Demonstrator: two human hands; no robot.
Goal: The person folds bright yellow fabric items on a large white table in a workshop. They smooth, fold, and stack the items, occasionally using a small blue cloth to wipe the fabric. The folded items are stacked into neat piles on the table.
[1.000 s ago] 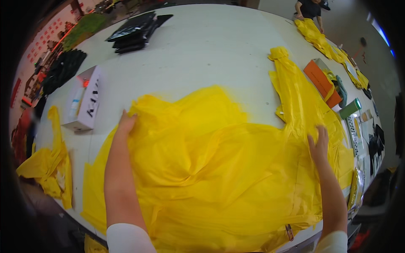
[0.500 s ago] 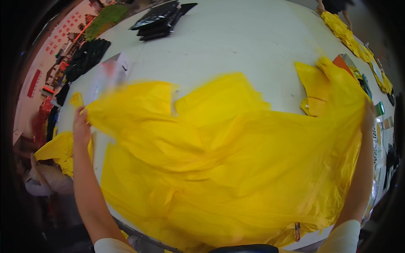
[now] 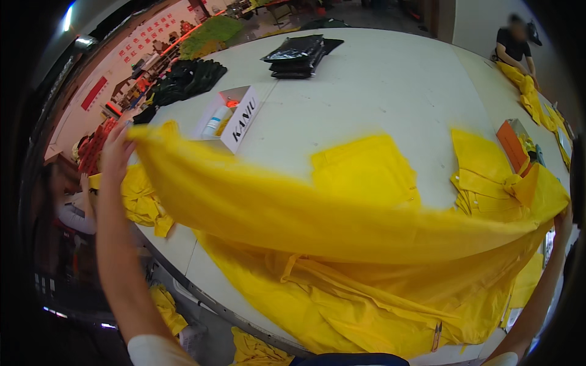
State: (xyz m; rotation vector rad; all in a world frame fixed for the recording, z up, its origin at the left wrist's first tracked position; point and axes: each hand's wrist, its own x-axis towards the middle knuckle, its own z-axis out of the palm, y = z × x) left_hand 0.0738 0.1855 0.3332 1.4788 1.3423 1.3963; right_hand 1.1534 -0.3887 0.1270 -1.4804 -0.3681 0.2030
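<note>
A large yellow sheet of thin fabric (image 3: 342, 226), perhaps a garment, is stretched wide between my raised arms. My left hand (image 3: 116, 149) grips its upper corner on the left, fingers closed. On the far right, my right hand (image 3: 563, 224) pinches the opposite corner. The fabric's upper part billows above the table, blurred by motion, while its lower part lies creased across the near tabletop. A narrow strap or loop (image 3: 292, 266) shows among the folds. Small thread snips (image 3: 437, 337) lie by the fabric near the table's front edge.
On the white table (image 3: 366, 79) are a folded yellow stack (image 3: 366, 168), more yellow pieces (image 3: 482, 165), an orange-sided box (image 3: 513, 143), a white box (image 3: 238, 122) and black plastic packets (image 3: 299, 55). Another person (image 3: 516, 46) works at far right; someone sits at left.
Both hands have spread farther apart and the fabric's upper edge is pulled taut between them. The view has tilted up, showing more of the room and the white box.
</note>
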